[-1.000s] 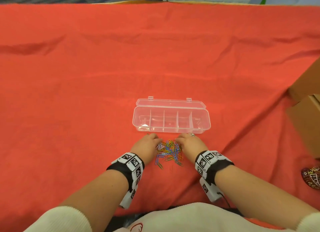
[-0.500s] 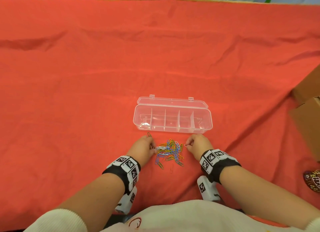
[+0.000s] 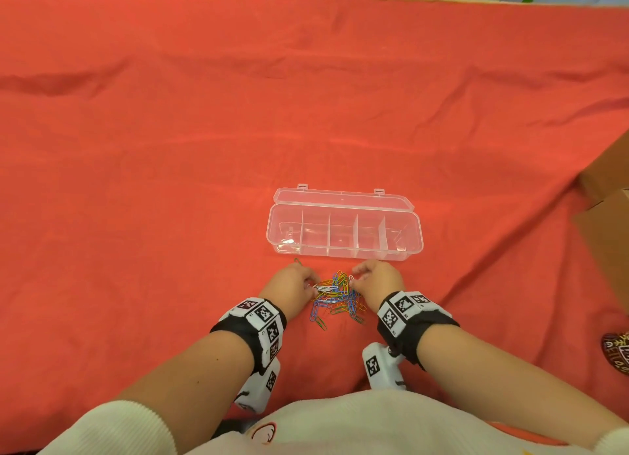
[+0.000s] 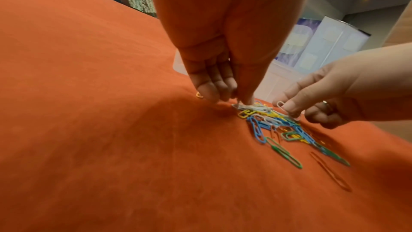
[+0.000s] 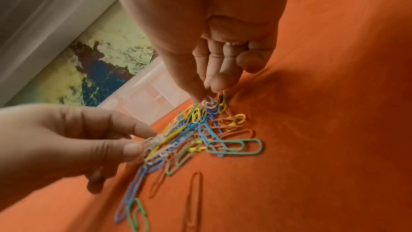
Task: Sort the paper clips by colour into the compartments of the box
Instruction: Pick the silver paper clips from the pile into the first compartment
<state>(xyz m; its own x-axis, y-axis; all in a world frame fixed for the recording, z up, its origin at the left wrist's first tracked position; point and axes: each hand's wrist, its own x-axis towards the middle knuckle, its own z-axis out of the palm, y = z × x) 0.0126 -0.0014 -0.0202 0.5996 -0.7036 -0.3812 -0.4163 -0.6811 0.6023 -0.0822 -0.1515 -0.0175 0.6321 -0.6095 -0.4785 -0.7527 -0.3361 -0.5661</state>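
A clear plastic box (image 3: 343,250) with several compartments stands open on the red cloth, its lid folded back. Just in front of it lies a pile of coloured paper clips (image 3: 337,299): blue, green, yellow, orange and white. My left hand (image 3: 311,284) is at the pile's left edge and pinches white clips (image 4: 252,107) between thumb and fingers. At the right edge, my right hand (image 3: 352,281) pinches a single white clip (image 4: 281,103). A green clip (image 4: 287,156) and a red one (image 4: 330,170) lie loose at the pile's near side.
One clip (image 3: 298,261) lies alone on the cloth beyond my left hand. Cardboard boxes (image 3: 606,216) stand at the right edge, with a patterned object (image 3: 617,350) below them. The red cloth (image 3: 170,182) covers the whole table.
Both hands drew slightly apart from the pile half a second ago and have now come back to its edges. The box has not moved.
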